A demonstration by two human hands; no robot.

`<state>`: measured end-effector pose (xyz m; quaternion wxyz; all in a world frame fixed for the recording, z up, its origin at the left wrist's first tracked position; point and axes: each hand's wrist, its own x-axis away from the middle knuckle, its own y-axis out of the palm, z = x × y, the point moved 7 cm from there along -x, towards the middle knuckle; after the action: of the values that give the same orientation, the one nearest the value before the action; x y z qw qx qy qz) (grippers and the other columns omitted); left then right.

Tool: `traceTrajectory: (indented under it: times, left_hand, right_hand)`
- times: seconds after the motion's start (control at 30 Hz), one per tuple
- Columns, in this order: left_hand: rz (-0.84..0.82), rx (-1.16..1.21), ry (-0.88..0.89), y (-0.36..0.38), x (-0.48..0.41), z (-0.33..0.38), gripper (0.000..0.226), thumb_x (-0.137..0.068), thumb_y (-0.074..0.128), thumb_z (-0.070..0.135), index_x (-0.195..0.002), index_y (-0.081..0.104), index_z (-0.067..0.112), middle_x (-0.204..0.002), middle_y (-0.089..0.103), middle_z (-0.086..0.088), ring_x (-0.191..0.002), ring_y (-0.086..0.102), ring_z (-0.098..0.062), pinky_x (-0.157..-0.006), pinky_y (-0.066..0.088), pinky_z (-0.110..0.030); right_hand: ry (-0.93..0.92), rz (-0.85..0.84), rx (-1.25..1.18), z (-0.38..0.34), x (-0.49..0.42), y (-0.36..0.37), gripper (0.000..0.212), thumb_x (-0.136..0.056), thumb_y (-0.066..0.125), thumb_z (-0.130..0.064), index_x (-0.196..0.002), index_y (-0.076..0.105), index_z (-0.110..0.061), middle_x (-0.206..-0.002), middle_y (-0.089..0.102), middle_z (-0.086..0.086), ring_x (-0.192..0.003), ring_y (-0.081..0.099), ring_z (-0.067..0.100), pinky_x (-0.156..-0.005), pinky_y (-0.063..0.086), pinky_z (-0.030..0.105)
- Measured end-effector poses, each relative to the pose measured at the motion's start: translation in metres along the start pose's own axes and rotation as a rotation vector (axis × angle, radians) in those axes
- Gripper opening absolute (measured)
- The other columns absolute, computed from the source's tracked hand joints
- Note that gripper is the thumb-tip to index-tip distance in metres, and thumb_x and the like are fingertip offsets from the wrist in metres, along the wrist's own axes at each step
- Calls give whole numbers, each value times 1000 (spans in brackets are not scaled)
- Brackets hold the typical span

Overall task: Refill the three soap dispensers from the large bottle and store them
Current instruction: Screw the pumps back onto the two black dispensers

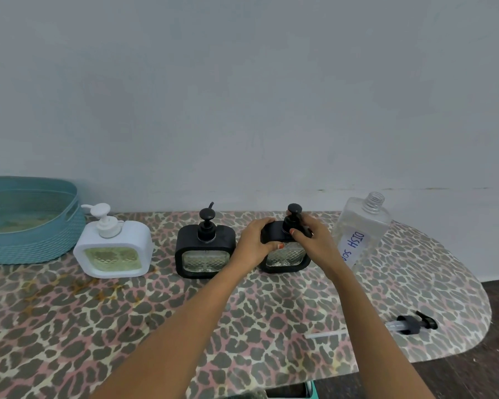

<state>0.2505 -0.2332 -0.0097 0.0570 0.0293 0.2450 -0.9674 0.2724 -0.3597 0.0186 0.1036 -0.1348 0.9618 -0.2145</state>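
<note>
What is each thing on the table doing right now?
White dispenser: pump on, standing.
Middle black dispenser: pump on, standing.
Right black dispenser: held by both hands.
Left hand: grips its body.
Right hand: grips its pump.
Large bottle: open, pump off.
Loose pump: lying flat.

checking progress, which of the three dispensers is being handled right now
The rightmost black dispenser, next to the large bottle: the left hand grips its body, the right hand its pump. The middle black dispenser and white dispenser stand untouched.
</note>
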Motion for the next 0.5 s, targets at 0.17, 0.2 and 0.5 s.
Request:
traceTrajectory:
  times: [0.17,0.2,0.5]
  left_hand:
    - [0,-4,-6,1,-1,-1,60,-79,69,17,-132,43,10,-134,47,-10,-125,43,-22,-94,29,-19]
    - [1,-3,-7,1,-1,-1,60,-79,70,17,-133,43,10,-134,47,-10,-125,43,-22,-94,29,-19]
    - [8,5,2,0,-2,-2,59,-79,69,15,-131,44,9,-133,48,-11,-124,44,-23,-96,31,-21]
  right_hand:
    - [29,170,108,8,-8,-2,36,-82,66,-12,-114,53,-4,-104,54,4,-95,50,14,-70,37,10]
    - [37,216,129,10,-10,-1,38,-80,70,-16,-112,52,-5,-104,54,5,-95,50,17,-75,38,18]
    - [79,158,-57,8,-2,4,43,-85,59,-7,-125,45,-13,-108,54,0,-97,52,12,-78,41,16]
